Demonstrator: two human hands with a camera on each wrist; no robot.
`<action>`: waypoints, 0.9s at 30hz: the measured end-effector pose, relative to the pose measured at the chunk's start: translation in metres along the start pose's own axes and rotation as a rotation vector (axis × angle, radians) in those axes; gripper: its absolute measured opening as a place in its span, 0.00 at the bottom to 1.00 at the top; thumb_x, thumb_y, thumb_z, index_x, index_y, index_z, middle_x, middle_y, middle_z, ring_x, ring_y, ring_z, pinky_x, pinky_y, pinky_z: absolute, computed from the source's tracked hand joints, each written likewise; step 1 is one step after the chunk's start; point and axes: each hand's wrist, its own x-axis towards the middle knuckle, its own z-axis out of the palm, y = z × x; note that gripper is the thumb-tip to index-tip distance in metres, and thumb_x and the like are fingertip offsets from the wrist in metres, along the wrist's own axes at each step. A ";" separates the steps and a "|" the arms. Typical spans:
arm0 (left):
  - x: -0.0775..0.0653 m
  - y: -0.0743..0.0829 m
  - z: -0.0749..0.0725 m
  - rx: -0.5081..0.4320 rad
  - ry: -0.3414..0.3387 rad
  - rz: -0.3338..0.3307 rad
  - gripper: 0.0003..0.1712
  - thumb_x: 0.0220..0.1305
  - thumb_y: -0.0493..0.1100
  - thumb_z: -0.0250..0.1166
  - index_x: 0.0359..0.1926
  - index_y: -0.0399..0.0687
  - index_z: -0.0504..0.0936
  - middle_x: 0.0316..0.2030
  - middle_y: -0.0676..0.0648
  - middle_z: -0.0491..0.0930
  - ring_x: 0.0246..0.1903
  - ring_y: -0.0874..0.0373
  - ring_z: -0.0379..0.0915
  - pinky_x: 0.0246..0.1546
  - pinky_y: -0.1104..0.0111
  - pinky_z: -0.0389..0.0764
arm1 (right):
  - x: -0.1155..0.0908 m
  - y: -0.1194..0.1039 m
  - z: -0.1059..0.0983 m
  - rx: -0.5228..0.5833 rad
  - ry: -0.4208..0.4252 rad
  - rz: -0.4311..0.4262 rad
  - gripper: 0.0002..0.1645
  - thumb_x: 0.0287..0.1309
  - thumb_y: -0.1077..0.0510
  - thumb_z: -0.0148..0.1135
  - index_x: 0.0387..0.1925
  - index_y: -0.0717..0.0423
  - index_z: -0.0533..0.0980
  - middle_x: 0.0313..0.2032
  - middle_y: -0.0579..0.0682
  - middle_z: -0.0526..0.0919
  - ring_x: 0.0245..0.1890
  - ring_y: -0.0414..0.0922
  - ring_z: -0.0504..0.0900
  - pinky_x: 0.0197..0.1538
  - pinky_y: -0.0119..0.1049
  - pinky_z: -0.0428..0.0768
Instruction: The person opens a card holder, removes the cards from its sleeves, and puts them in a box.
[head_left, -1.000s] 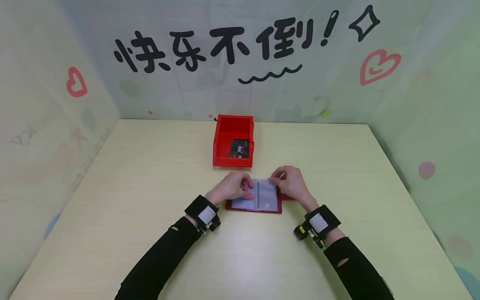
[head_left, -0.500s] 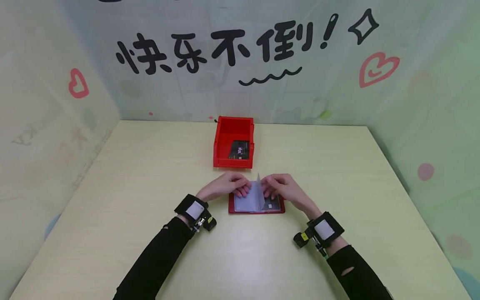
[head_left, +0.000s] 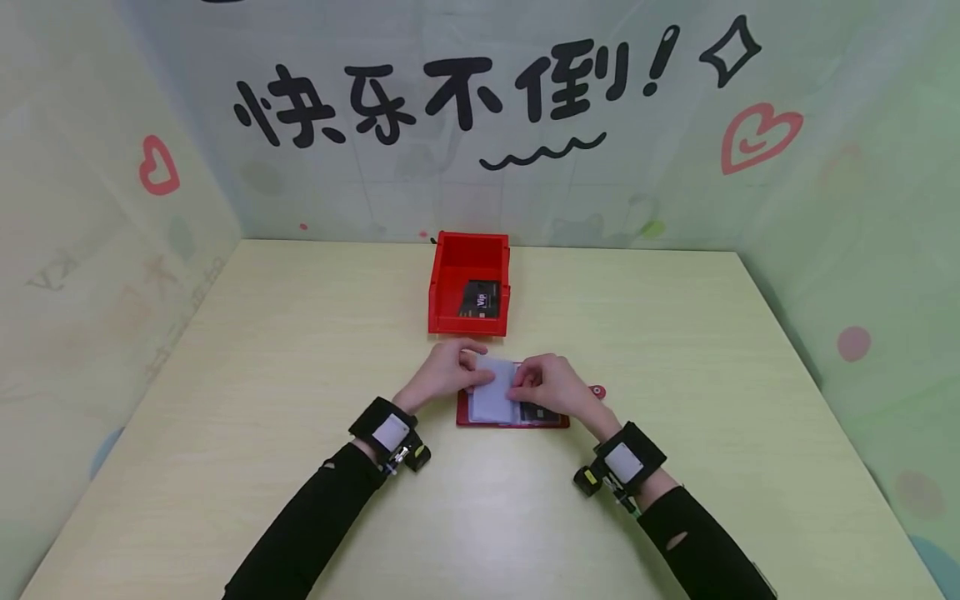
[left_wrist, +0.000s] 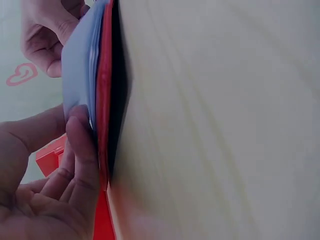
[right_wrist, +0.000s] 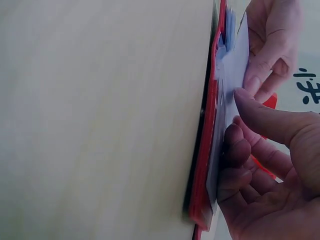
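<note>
A red card holder with clear plastic sleeves lies spread on the table. A dark card shows at its right side, partly under the right hand. My left hand holds the left edge of the sleeves; its thumb lies on them in the head view. The right hand pinches a sleeve near the fold between thumb and fingers. In the right wrist view, the right thumb rests on the raised whitish sleeve, with the other fingers curled against it.
Behind the card holder stands a red bin with a black card marked "Vip" in it. A red snap strap sticks out at the right of the holder. Printed cloth walls close off the table's back and sides.
A sleeve that stood up at the fold half a second ago is turned over to the left, and the dark card on the right has come into view. Both hands shifted slightly.
</note>
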 end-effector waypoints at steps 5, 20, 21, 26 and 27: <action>-0.004 0.006 0.002 0.055 0.043 -0.061 0.29 0.61 0.42 0.72 0.61 0.40 0.73 0.26 0.45 0.78 0.24 0.56 0.73 0.27 0.72 0.73 | -0.003 0.006 -0.011 -0.029 0.014 0.027 0.14 0.55 0.55 0.74 0.40 0.57 0.81 0.25 0.48 0.77 0.27 0.42 0.73 0.30 0.31 0.68; 0.005 0.037 0.022 0.286 -0.073 0.045 0.18 0.64 0.37 0.68 0.53 0.37 0.82 0.39 0.43 0.79 0.40 0.53 0.72 0.45 0.65 0.78 | -0.009 0.024 -0.030 -0.150 -0.010 0.039 0.33 0.48 0.51 0.80 0.55 0.58 0.78 0.39 0.55 0.78 0.39 0.47 0.73 0.38 0.34 0.71; 0.006 0.037 0.022 0.285 -0.081 0.031 0.18 0.64 0.38 0.68 0.54 0.37 0.82 0.40 0.43 0.79 0.40 0.53 0.72 0.45 0.66 0.77 | -0.008 0.024 -0.030 -0.145 -0.016 0.040 0.33 0.48 0.52 0.80 0.55 0.58 0.78 0.39 0.55 0.78 0.38 0.47 0.73 0.38 0.34 0.71; 0.008 0.038 0.024 0.268 -0.104 -0.040 0.20 0.62 0.38 0.70 0.54 0.37 0.82 0.40 0.43 0.78 0.42 0.54 0.71 0.46 0.66 0.76 | -0.009 0.024 -0.035 -0.115 -0.071 0.049 0.34 0.48 0.56 0.80 0.57 0.57 0.76 0.39 0.54 0.77 0.37 0.47 0.73 0.38 0.34 0.71; 0.008 0.039 0.024 0.267 -0.108 -0.051 0.20 0.62 0.37 0.70 0.55 0.37 0.81 0.40 0.43 0.78 0.42 0.54 0.71 0.45 0.66 0.76 | -0.010 0.024 -0.036 -0.104 -0.082 0.054 0.35 0.48 0.57 0.80 0.57 0.57 0.75 0.39 0.54 0.76 0.37 0.47 0.73 0.38 0.34 0.71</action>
